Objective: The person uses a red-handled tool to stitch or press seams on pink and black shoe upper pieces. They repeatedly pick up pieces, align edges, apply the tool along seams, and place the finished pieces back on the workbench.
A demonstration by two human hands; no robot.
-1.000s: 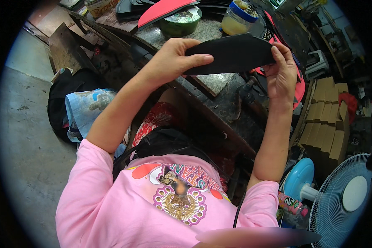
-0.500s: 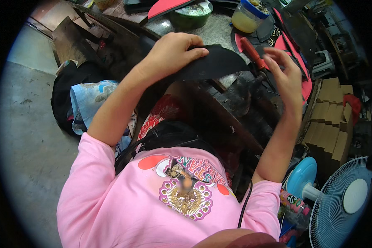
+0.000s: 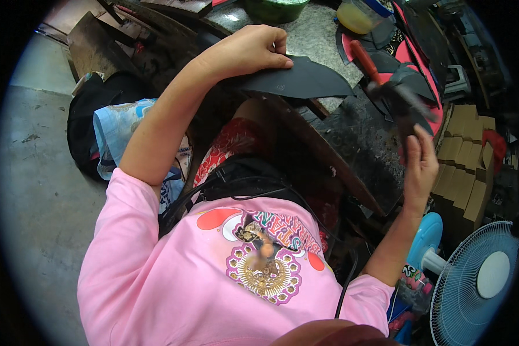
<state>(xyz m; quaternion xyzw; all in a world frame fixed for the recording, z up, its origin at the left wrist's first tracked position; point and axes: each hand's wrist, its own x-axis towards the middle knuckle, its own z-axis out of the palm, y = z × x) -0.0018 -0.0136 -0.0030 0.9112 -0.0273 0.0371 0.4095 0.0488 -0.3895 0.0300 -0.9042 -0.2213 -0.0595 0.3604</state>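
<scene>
My left hand (image 3: pixel 254 49) pinches the upper edge of a black curved sheet piece (image 3: pixel 305 79) between thumb and fingers. The sheet is held over the near edge of the workbench (image 3: pixel 363 144), its rounded end pointing right. Farther right, my right hand (image 3: pixel 422 170) closes its fingers on a dark flat piece (image 3: pixel 406 118), blurred by motion, whose full shape I cannot make out. Just beyond it lies a tool with a red handle (image 3: pixel 364 60); its other end is blurred and partly covered.
Black and pink sheet pieces (image 3: pixel 412 52) lie at the bench's right. A green bowl (image 3: pixel 275 11) and a yellowish tub with a blue rim (image 3: pixel 357 18) stand at the back. Stacked cardboard boxes (image 3: pixel 458 167), a fan (image 3: pixel 478 282) and a dark bag (image 3: pixel 89 127) flank me.
My right hand has moved nearer and to the right, away from the red handle, and now grips a dark piece. My left hand still holds the black sheet, which has turned slightly.
</scene>
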